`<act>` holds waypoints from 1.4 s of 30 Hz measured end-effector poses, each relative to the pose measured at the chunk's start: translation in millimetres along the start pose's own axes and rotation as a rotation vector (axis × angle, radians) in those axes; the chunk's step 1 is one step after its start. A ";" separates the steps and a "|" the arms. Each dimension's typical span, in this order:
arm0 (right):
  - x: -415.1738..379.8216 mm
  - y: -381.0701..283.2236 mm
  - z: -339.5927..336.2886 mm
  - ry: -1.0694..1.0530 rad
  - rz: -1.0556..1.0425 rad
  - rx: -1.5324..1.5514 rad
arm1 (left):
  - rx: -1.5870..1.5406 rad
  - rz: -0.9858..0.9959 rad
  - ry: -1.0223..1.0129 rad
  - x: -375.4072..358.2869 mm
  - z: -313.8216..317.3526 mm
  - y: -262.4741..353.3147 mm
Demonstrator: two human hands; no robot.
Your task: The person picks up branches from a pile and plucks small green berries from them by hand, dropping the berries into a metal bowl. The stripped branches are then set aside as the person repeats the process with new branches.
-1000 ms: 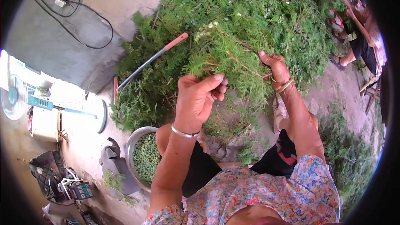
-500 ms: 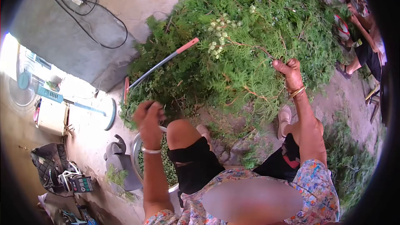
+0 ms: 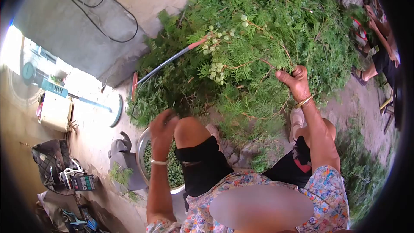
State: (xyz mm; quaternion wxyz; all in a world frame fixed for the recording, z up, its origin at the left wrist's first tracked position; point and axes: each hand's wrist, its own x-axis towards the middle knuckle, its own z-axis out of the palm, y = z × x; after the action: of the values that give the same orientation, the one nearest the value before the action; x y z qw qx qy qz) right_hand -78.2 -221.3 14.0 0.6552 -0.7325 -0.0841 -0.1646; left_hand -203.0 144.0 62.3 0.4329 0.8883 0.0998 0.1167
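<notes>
My right hand (image 3: pixel 296 82) is closed around the stem of a leafy evergreen branch (image 3: pixel 241 67), thumb along the wood. Pale green seed cones (image 3: pixel 217 72) cluster at the branch's far end, which points left over a large heap of cut greenery (image 3: pixel 276 13). Beside my left knee, my left hand (image 3: pixel 164 127) hovers above a metal basin (image 3: pixel 141 155) holding many small green cones (image 3: pixel 174 170). Motion smears its fingers, so I cannot make out whether anything is in them.
A broom-like tool with a grey handle (image 3: pixel 166 63) leans on the heap. Left are a standing fan (image 3: pixel 51 88), a grey stool-like object (image 3: pixel 125 164) and a black quilted bag (image 3: pixel 49 164). Cables (image 3: pixel 103 26) lie at upper left. Another person's arm (image 3: pixel 381 36) shows far right.
My left hand has moved slightly right and down, nearer my knee. The branch in my right hand has swung down and left, bringing its cones lower. The view has shifted a little.
</notes>
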 end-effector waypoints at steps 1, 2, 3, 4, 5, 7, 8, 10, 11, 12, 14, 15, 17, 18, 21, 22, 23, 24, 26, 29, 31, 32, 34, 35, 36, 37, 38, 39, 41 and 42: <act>-2.4 -2.6 4.5 0.007 -0.018 0.006 | -0.125 0.176 -0.044 9.3 22.8 6.4; -4.4 -4.9 7.0 0.018 -0.040 0.012 | -0.212 0.196 -0.146 12.5 38.9 31.8; -6.7 -7.0 4.1 -0.034 0.003 -0.065 | -0.300 0.217 -0.252 15.6 53.5 56.5; -9.9 -10.1 7.3 -0.031 0.003 -0.070 | -0.338 0.189 -0.292 23.1 71.0 67.1; -13.9 -13.5 13.2 -0.065 -0.005 -0.029 | -0.381 0.164 -0.337 29.1 86.2 76.2; -19.3 1.7 20.2 -0.104 -0.040 0.014 | -0.769 0.036 -0.382 42.3 121.1 70.3; -25.4 8.2 16.0 -0.085 -0.036 -0.002 | -1.143 -0.114 -0.409 47.6 134.6 66.5; -38.1 -5.5 25.4 -0.139 -0.118 -0.118 | -1.399 -0.221 -0.495 50.1 137.7 69.4; -44.3 -15.4 27.7 -0.128 -0.118 -0.133 | -1.452 -0.304 -0.556 53.1 132.8 61.0; -50.0 -27.9 29.5 -0.138 -0.125 -0.143 | -1.504 -0.387 -0.615 52.7 130.9 57.1; -66.4 -42.8 33.8 -0.143 -0.133 -0.167 | -1.585 -0.485 -0.457 30.2 117.3 72.5; -77.2 -47.2 35.6 -0.187 -0.105 -0.188 | -1.601 -0.508 -0.461 24.4 108.1 67.8; -101.0 -71.0 43.3 -0.244 -0.037 -0.163 | -1.627 -0.538 -0.476 7.0 92.6 60.2; -112.9 -74.3 47.4 -0.234 -0.038 -0.174 | -1.539 -0.492 -0.350 -2.1 83.8 59.2; -144.6 -83.2 62.7 -0.290 -0.044 -0.260 | -1.456 -0.395 -0.216 -19.1 50.5 48.0; -152.3 -90.2 69.7 -0.252 -0.161 -0.327 | -1.459 -0.343 -0.191 -19.8 37.9 45.7; -160.2 -95.3 74.2 -0.218 -0.272 -0.393 | -1.411 -0.261 -0.123 -21.9 22.3 47.1; -168.0 -98.3 76.7 -0.219 -0.264 -0.406 | -1.358 -0.185 -0.053 -24.5 4.9 46.8; -177.7 -103.3 83.1 -0.322 -0.097 -0.337 | -1.225 -0.118 0.104 -20.0 -27.5 30.1; -196.6 -84.7 89.0 -0.319 0.049 -0.287 | -1.213 -0.017 0.222 -26.2 -71.2 14.0; -208.6 -80.0 91.5 -0.382 0.182 -0.253 | -0.998 0.205 0.318 -39.2 -83.8 -10.6; -213.1 -79.5 93.3 -0.413 0.272 -0.180 | -0.767 0.424 0.391 -45.3 -89.8 -21.8; -219.8 -72.7 96.2 -0.451 0.359 -0.115 | -1.080 0.150 0.409 -46.9 -109.8 -48.0; -223.5 -64.3 97.0 -0.463 0.342 -0.106 | -1.042 0.179 0.417 -46.7 -115.4 -70.0; -224.9 -61.0 97.6 -0.469 0.326 -0.095 | -1.005 0.209 0.418 -45.2 -116.8 -71.5; -226.0 -61.2 97.6 -0.463 0.326 -0.099 | -1.051 0.151 0.419 -48.3 -120.8 -63.9; -226.8 -64.2 98.2 -0.480 0.328 -0.098 | -1.055 0.152 0.411 -44.4 -126.4 -62.9; -226.4 -67.4 98.7 -0.498 0.328 -0.096 | -1.217 0.048 0.408 -37.5 -134.7 -66.3; -225.1 -77.2 99.3 -0.508 0.346 -0.187 | -1.366 -0.068 0.424 -31.6 -144.0 -67.2; -224.8 -79.7 99.8 -0.527 0.368 -0.274 | -1.363 -0.068 0.417 -29.5 -147.0 -70.0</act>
State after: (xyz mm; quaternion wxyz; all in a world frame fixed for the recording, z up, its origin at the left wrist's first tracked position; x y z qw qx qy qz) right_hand -301.6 -91.8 0.6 0.5252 -0.8339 -0.0937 0.1413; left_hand -279.7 287.8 91.1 0.8671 0.3755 0.1129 0.3072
